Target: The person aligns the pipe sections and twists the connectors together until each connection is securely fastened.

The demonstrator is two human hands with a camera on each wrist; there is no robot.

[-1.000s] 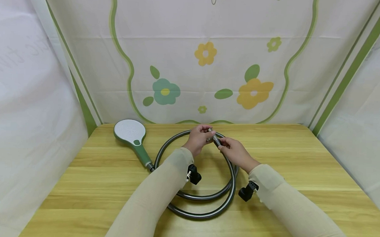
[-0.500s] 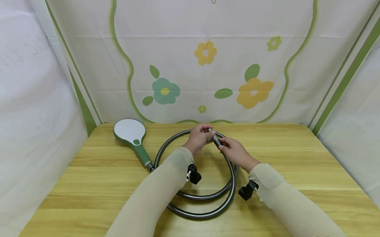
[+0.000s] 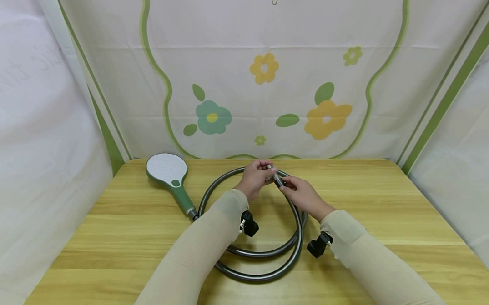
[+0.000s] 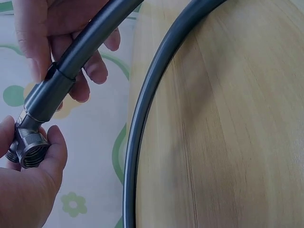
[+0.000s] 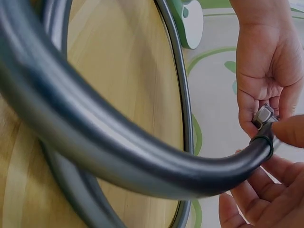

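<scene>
A dark grey shower hose (image 3: 255,278) lies in loops on the wooden table. Its near end joins a green and white shower head (image 3: 167,168) at the left. My left hand (image 3: 252,180) pinches a small metal fitting with threaded openings (image 4: 34,145) at the hose's other end. Just to the right, my right hand (image 3: 305,198) holds the hose end by its dark collar (image 4: 49,97), thumb and fingers around it. Collar and fitting meet end to end in the left wrist view. In the right wrist view the fitting is partly hidden by fingers.
The wooden table (image 3: 370,267) reaches back to a white cloth wall (image 3: 241,43) printed with flowers. White cloth also hangs on both sides. Black wrist cameras (image 3: 249,224) sit under both sleeves, close to the hose loops.
Both hands keep their places on the fitting and the hose end. The right fingers shift very slightly on the collar; the shower head stays put.
</scene>
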